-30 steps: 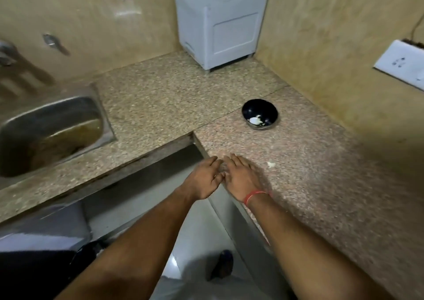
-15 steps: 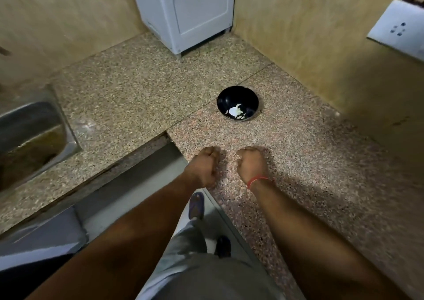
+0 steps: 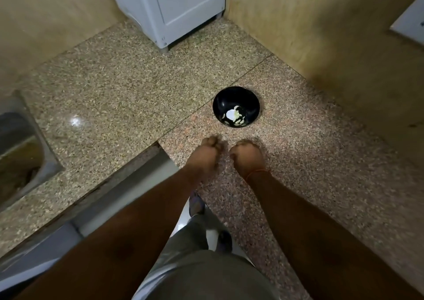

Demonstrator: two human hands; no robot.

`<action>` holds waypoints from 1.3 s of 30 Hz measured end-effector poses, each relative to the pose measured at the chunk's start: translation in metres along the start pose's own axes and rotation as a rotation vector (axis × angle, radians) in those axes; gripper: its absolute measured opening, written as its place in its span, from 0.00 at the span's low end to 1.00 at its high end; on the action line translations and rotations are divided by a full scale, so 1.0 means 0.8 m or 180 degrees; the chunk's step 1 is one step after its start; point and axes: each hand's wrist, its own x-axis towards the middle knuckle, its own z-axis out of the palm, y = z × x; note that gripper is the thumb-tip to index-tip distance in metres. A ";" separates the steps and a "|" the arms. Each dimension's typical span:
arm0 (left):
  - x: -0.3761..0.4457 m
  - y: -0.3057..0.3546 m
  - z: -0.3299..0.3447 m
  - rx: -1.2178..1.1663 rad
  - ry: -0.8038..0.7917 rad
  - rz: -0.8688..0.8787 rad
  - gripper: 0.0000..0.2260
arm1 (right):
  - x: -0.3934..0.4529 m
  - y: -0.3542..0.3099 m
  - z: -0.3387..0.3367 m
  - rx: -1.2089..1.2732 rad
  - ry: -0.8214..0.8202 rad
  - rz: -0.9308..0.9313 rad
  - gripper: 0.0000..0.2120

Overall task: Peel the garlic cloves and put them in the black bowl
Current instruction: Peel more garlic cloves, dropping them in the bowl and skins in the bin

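The black bowl stands on the speckled stone counter with several pale peeled garlic cloves at its bottom. Just in front of it, both my hands rest on the counter side by side with a small gap between them. My left hand is curled into a fist, knuckles toward the bowl. My right hand, with a red thread at the wrist, is curled the same way. Nothing shows in either fist; the palms are hidden. No loose clove or peel is visible on the counter.
A white box-like appliance sits in the back corner. A steel sink is set into the counter at the far left. A wall socket is at upper right. The counter's inner corner edge runs just left of my left hand.
Both hands lay flat with straight fingers and touching; they have curled into fists and drawn apart. The view tilted down and came closer to the bowl.
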 end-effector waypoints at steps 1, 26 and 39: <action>0.003 0.000 -0.001 -0.0003 0.0017 -0.0013 0.36 | 0.002 0.001 0.001 -0.0061 0.0003 -0.0055 0.07; 0.038 -0.008 -0.018 -0.0222 0.0151 -0.0098 0.36 | 0.058 -0.005 -0.060 0.1858 0.1247 0.0686 0.06; 0.041 -0.008 -0.015 -0.0227 0.0085 -0.0130 0.41 | 0.087 0.016 -0.081 0.2210 0.1183 0.1184 0.11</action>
